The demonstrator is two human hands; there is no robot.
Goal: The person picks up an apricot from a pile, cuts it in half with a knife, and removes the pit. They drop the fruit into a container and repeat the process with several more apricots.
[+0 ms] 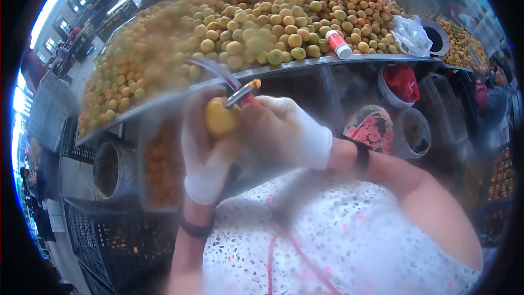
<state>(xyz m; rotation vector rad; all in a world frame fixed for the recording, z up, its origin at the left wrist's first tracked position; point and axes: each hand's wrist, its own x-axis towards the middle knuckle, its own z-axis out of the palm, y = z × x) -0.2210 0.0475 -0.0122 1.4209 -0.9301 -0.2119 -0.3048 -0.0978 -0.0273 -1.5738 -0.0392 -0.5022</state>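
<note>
My left hand (204, 147), in a white glove, holds a yellow-orange fruit (220, 118) close in front of me. My right hand (286, 131), also gloved in white, grips a small metal tool (242, 94) with a red handle, its tip pressed at the top of the fruit. A thin tube (215, 71) curves up and left from the tool. Both hands are blurred. Beyond them a long table (305, 65) carries a big heap of the same yellow and green fruit (256, 16).
A red-and-white can (338, 44) and a white plastic bag (412, 35) lie on the heap's right side. Buckets (412, 131), one holding red cloth (401, 82), stand below the table. Dark crates (87, 235) and a tub of fruit (161, 166) are at left.
</note>
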